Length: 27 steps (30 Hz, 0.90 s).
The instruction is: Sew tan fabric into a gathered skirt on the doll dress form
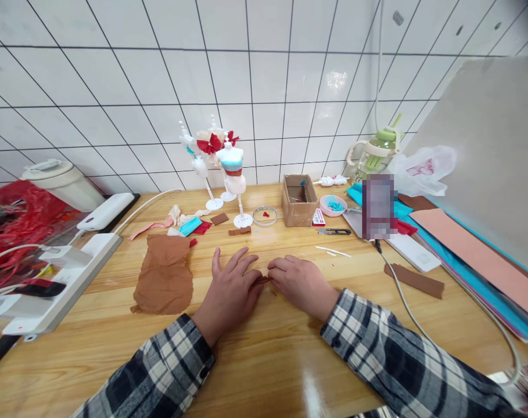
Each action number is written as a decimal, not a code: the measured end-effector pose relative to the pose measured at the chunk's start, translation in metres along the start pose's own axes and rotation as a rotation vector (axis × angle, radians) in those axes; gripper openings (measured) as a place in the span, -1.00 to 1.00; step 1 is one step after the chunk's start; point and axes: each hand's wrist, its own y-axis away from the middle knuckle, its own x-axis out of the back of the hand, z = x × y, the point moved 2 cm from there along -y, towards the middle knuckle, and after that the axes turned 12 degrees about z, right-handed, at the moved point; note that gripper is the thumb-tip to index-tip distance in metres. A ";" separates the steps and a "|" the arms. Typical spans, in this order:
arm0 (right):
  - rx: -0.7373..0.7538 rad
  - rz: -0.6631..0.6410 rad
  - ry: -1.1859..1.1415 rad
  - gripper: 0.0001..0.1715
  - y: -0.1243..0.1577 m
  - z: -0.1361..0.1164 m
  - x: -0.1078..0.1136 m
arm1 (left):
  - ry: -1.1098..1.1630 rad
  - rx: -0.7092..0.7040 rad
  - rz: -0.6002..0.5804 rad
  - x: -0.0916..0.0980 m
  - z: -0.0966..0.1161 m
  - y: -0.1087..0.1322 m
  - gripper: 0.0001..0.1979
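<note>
My left hand and my right hand meet low over the middle of the table. Between them is a small folded strip of brown crepe paper, mostly covered by my fingers. Thumb and index finger of my left hand pinch one end, while its other fingers fan out. The fingertips of my right hand close on the other end. To the left lies a wrinkled sheet of brown crepe paper. Behind my hands stands a small white dress form with blue and brown bands round its chest.
Behind are a cardboard box, pink bowl, thread snips, tape roll and paper scraps. A power strip lies left. A phone-like blurred device, cable and coloured paper sheets lie right.
</note>
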 end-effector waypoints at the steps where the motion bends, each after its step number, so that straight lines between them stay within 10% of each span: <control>1: 0.004 -0.001 0.004 -0.74 0.000 0.000 0.000 | 0.007 0.004 0.006 0.001 0.000 0.000 -0.79; 4: 0.012 -0.009 0.012 -0.75 0.001 -0.001 0.001 | 0.029 0.001 0.045 0.003 0.002 0.000 -0.56; 9: 0.001 -0.017 -0.009 -0.76 0.001 -0.002 0.000 | 0.025 -0.014 0.054 0.003 0.003 -0.001 -0.81; 27: -0.086 -0.074 -0.093 -0.80 -0.001 0.003 -0.004 | 0.081 0.029 0.024 -0.002 -0.002 -0.001 -0.76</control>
